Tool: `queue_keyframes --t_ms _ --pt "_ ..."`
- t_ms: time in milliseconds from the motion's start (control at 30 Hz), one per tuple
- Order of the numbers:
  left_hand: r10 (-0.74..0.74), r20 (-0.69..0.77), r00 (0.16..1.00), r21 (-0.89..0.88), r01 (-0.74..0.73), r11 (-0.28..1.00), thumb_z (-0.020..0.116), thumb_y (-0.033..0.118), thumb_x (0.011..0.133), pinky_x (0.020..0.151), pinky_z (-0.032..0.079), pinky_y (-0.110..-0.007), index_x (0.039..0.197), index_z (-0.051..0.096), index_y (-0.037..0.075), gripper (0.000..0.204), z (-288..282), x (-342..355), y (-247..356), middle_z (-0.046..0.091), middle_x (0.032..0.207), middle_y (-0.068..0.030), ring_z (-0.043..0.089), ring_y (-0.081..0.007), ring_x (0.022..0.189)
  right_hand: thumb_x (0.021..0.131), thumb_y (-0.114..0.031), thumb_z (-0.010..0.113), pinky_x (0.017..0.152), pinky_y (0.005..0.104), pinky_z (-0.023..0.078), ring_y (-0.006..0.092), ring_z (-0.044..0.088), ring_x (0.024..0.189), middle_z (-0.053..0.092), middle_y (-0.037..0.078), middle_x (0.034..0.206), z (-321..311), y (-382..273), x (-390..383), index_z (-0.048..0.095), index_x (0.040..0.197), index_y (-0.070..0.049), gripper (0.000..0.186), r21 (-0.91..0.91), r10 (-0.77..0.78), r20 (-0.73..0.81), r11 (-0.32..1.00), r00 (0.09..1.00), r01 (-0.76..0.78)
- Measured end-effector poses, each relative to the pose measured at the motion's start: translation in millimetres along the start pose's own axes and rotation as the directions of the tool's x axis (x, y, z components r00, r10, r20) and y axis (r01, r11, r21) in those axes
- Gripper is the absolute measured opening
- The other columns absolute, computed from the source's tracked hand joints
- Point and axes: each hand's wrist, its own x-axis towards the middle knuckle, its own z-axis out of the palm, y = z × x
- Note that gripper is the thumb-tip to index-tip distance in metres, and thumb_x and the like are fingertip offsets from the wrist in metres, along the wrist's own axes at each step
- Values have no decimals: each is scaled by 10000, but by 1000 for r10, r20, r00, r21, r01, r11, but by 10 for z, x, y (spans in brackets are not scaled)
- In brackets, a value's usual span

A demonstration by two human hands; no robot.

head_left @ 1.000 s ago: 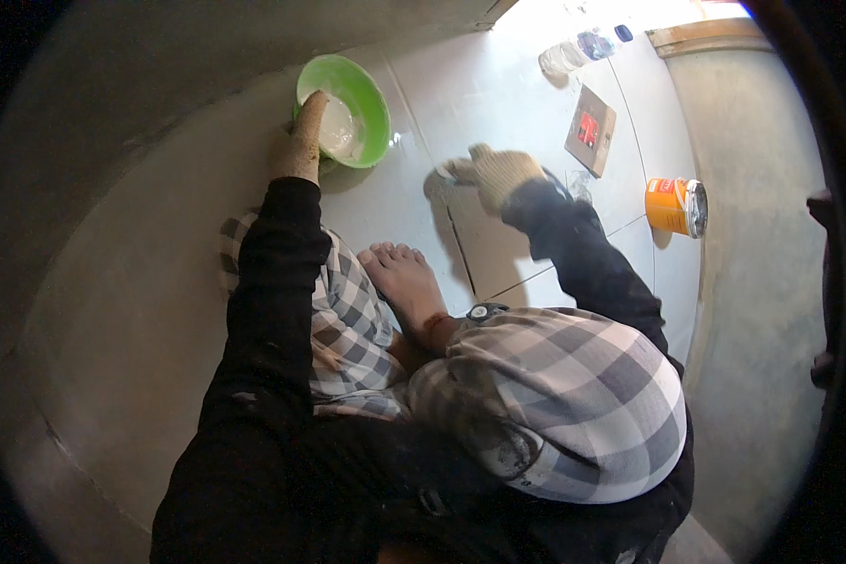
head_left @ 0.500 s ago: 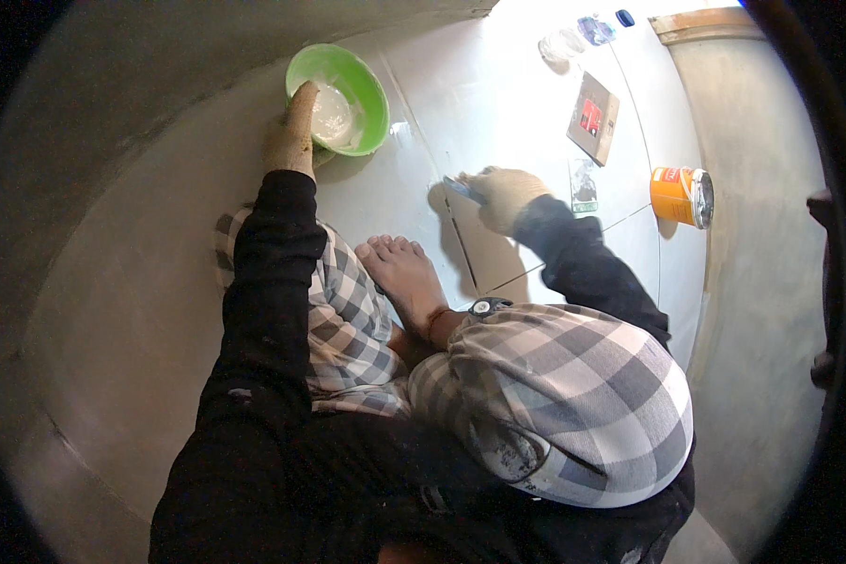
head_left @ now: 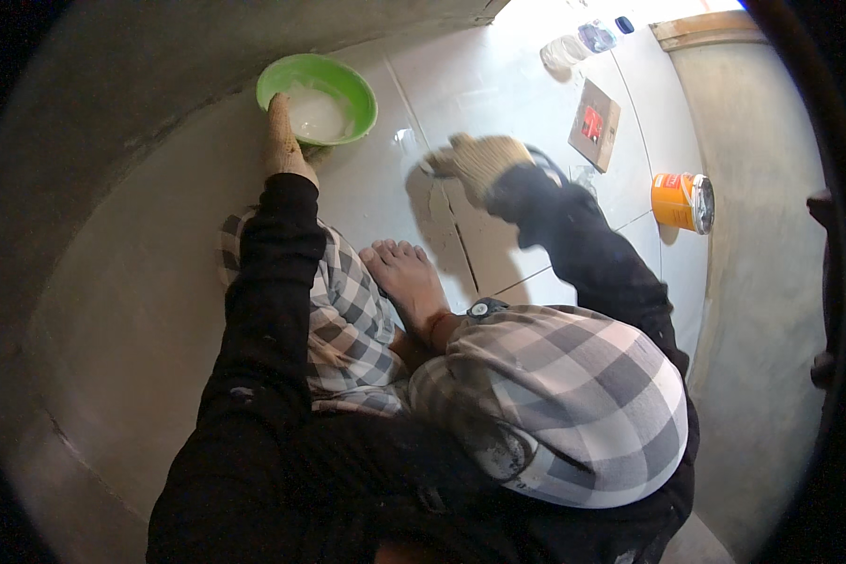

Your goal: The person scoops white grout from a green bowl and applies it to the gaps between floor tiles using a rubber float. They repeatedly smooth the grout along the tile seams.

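Note:
My left hand (head_left: 285,141), in a cream work glove, grips the near-left rim of a green bowl (head_left: 362,92), with the thumb over the edge and the other fingers hidden beneath. Inside the bowl is a wet white paste (head_left: 318,115). To the right, my gloved right hand (head_left: 484,164) is held over the tile floor, its fingers closed round a small flat grey tool (head_left: 430,170). Only a bit of that tool shows, so its exact kind is unclear. Beneath this hand, its shadow falls across a dark tile joint.
An orange tub (head_left: 677,201) stands at the right near the wall. A brown flat piece with a red label (head_left: 593,127) and a clear plastic bottle (head_left: 564,53) lie beyond my right hand. My bare foot (head_left: 406,282) rests on the tiles; a grey wall (head_left: 141,103) curves along the left.
The bowl has shifted left and tipped differently in my left hand. My right hand has moved a little left and away from me, still closed on the grey tool.

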Motion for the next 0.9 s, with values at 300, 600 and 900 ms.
queue_keyframes --t_ms 300,600,900 --pt "-30 40 999 -57 32 998 648 663 812 915 489 -437 1418 461 190 791 -130 161 -74 528 1340 -94 553 -267 1163 949 -225 592 659 391 596 271 742 835 745 124 899 420 -220 -256 662 1129 -78 243 -106 -109 219 985 970 134" --pt "-5 9 1000 31 4 1000 647 652 816 927 478 -420 1418 468 189 780 -41 68 -103 537 1330 -72 555 -251 1140 808 -52 589 869 398 562 283 686 1025 659 70 1182 -30 230 214 544 1404 -315 653 -65 -75 212 994 974 91" --pt "-24 49 999 -7 24 1000 682 636 802 881 495 -394 1376 513 168 760 -132 171 -152 555 1298 -64 560 -226 1125 910 -132 585 862 385 566 265 685 1045 669 52 1219 250 254 505 535 1393 -357 535 -123 -58 259 988 964 93"
